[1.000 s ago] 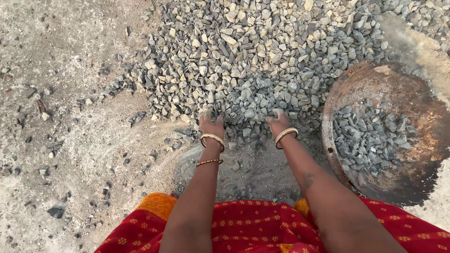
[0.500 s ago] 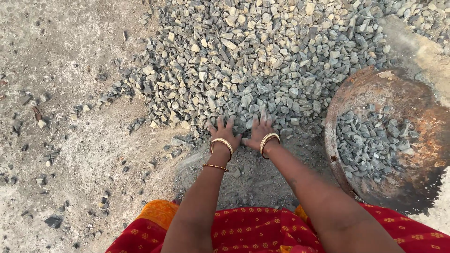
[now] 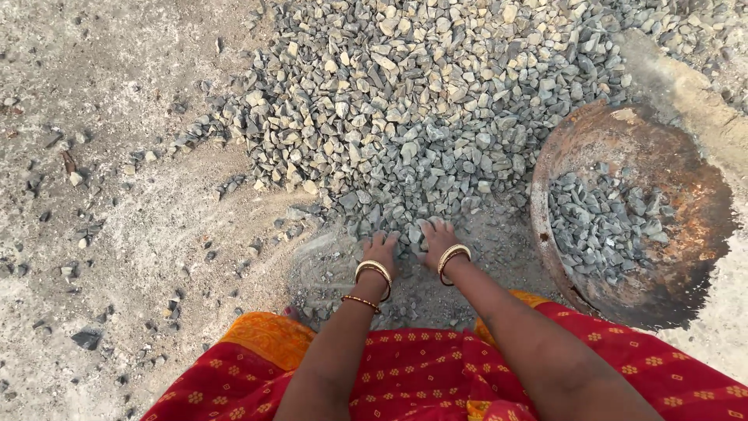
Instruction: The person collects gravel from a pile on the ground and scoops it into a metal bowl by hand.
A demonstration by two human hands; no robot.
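No packages, labels, signs or screens show anywhere in the head view.

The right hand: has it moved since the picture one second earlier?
Yes. The right hand has moved left, away from the rusty pan, closing beside the left hand.

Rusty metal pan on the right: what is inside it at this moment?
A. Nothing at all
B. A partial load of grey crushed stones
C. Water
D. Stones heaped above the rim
B: the rusty metal pan holds a shallow batch of grey stones on its near-left side, with bare rusted metal showing over the rest of the bowl.
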